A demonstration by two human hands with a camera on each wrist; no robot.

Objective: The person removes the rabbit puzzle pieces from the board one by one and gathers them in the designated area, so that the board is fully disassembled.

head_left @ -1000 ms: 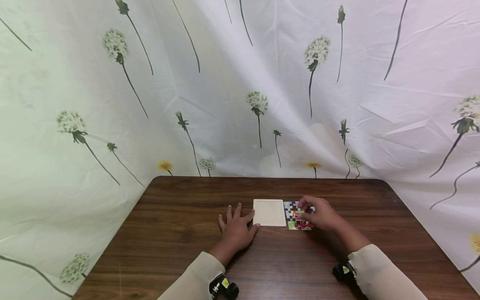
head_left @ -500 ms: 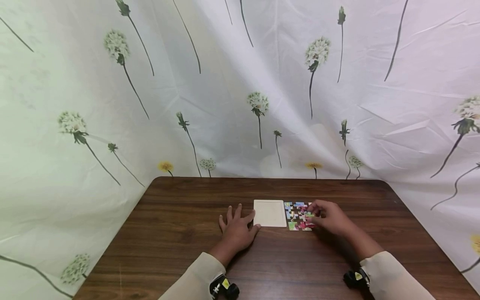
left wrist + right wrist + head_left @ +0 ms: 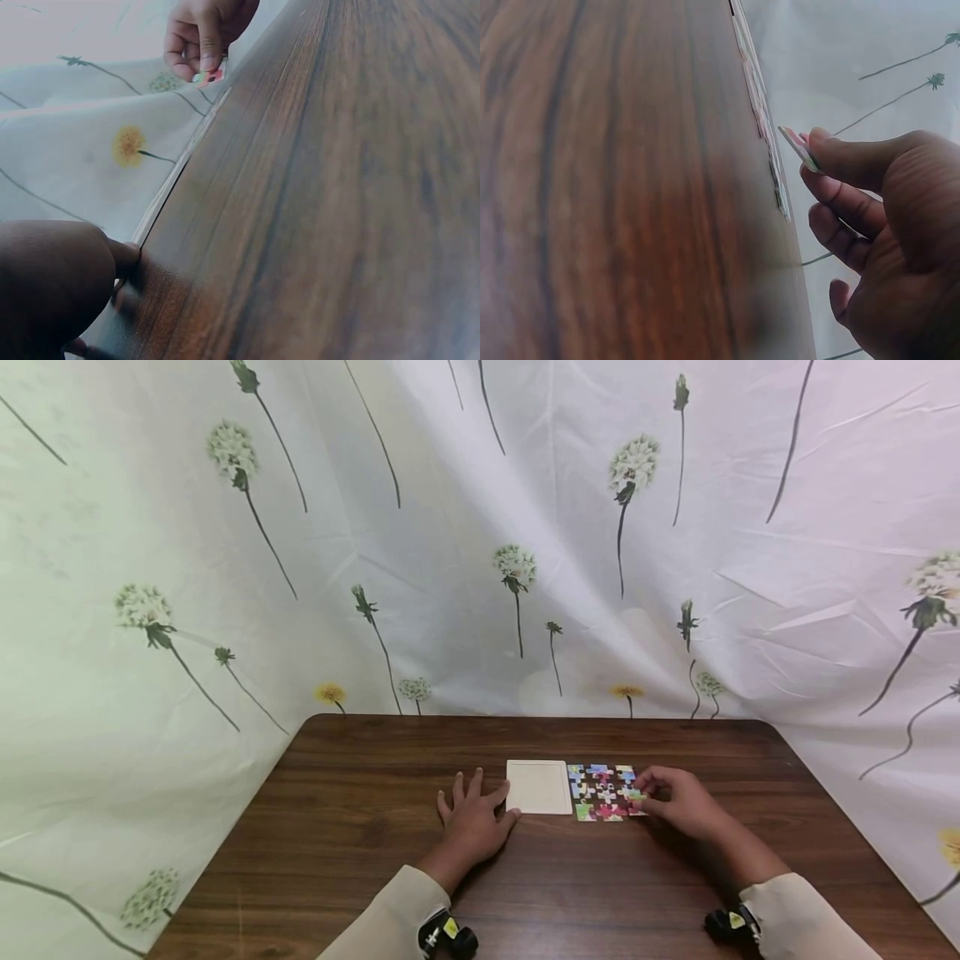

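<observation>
A square, cream-coloured puzzle tray (image 3: 538, 788) with a low rim lies on the table, nothing inside it. My left hand (image 3: 474, 825) rests at its left edge with fingers spread, thumb and index touching the rim. Beside the tray, several colourful jigsaw pieces (image 3: 602, 792) lie flat in loose rows. Over the right end of these rows, my right hand (image 3: 678, 802) pinches one puzzle piece (image 3: 798, 150) between thumb and index finger. The right wrist view shows that piece tilted and raised above the tabletop. Part of the rightmost pieces is hidden by the right hand in the head view.
The dark wood-grain table (image 3: 360, 877) has rounded far corners. Right behind it hangs a pale curtain (image 3: 450, 635) printed with dandelions. A black wrist camera (image 3: 448, 935) is strapped over the left sleeve, another (image 3: 731, 927) at the right.
My right hand has moved to the right across the jigsaw pieces with a piece in its fingers, uncovering the middle and right ones. The left hand and the tray have stayed put.
</observation>
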